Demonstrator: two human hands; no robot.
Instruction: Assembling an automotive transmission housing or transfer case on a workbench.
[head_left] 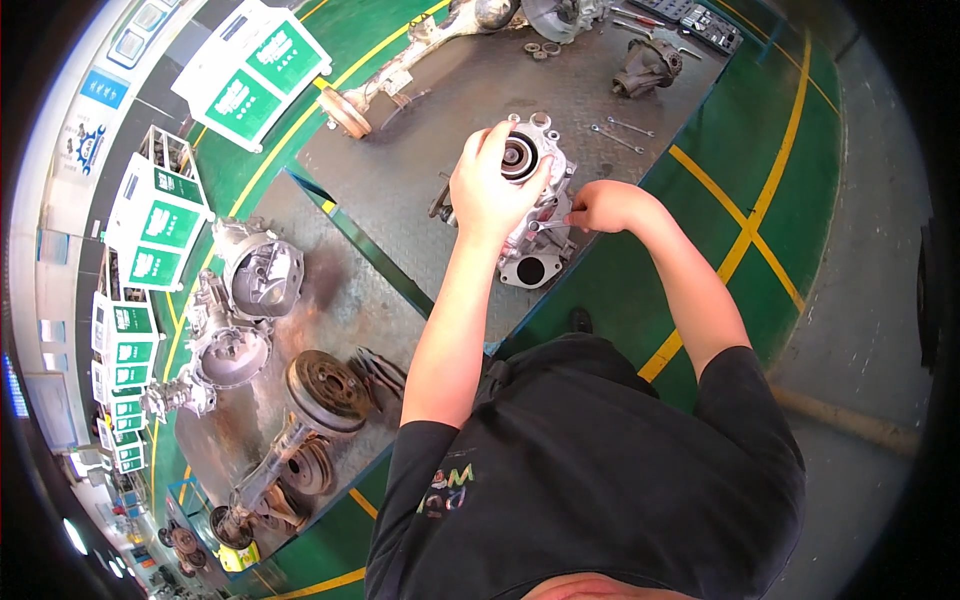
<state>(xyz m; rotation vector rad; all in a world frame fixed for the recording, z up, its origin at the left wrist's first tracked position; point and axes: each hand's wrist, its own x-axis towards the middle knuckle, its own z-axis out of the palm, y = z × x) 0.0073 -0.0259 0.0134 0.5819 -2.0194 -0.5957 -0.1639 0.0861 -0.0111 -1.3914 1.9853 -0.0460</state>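
A silver metal gearbox housing stands near the edge of the steel-topped workbench in front of me. My left hand grips its upper left part, with fingers and thumb curved around a dark round opening with a shaft end. At the housing's right side, my right hand is closed, pinching what looks like a small wrench; its far end touches the housing. Below it, the housing has a flange with a round hole. Two more wrenches lie on the bench to the right.
A differential, small rings and a black tool case sit farther back. An axle lies at the far left. The left bench bears bell-shaped housings and a drum-ended axle. A gap separates the benches.
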